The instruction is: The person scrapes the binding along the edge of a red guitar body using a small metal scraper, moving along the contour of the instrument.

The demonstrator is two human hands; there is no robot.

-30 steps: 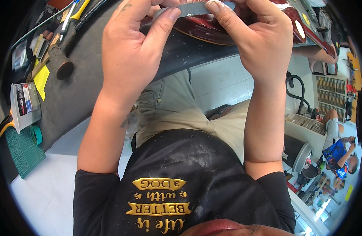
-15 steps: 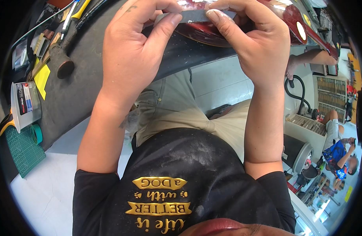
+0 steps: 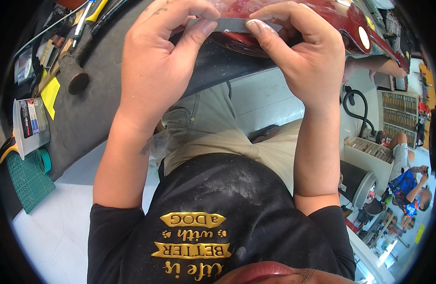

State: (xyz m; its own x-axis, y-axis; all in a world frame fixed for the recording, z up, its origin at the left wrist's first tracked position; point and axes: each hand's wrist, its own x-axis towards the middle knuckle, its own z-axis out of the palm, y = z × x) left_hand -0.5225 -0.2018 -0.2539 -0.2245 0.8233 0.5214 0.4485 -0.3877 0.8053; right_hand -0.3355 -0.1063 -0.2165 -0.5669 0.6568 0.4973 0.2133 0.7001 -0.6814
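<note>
My left hand (image 3: 159, 57) and my right hand (image 3: 305, 57) are raised at the top of the view. Between them they pinch the two ends of a flat grey strip (image 3: 231, 25) that looks like sandpaper, thumbs on the near side. The strip lies across the near edge of a glossy dark red body (image 3: 237, 43), which looks like a guitar's. Much of that body is hidden behind my hands; its right part, with a pale oval patch, shows past my right hand. Whether a block backs the strip is hidden.
The dark-topped bench (image 3: 104, 85) carries a hammer (image 3: 76, 80), a clear plastic tub (image 3: 32, 128), a green tape roll (image 3: 44, 161) and a green cutting mat (image 3: 28, 182). At right, a black hose (image 3: 357, 113) hangs near another person's arm (image 3: 376, 65); someone sits farther off (image 3: 407, 184).
Both hands have shifted slightly left, and the grey strip has tipped a little and sits slightly lower. The red body's right part has moved a little, and the other person's arm beside it too.
</note>
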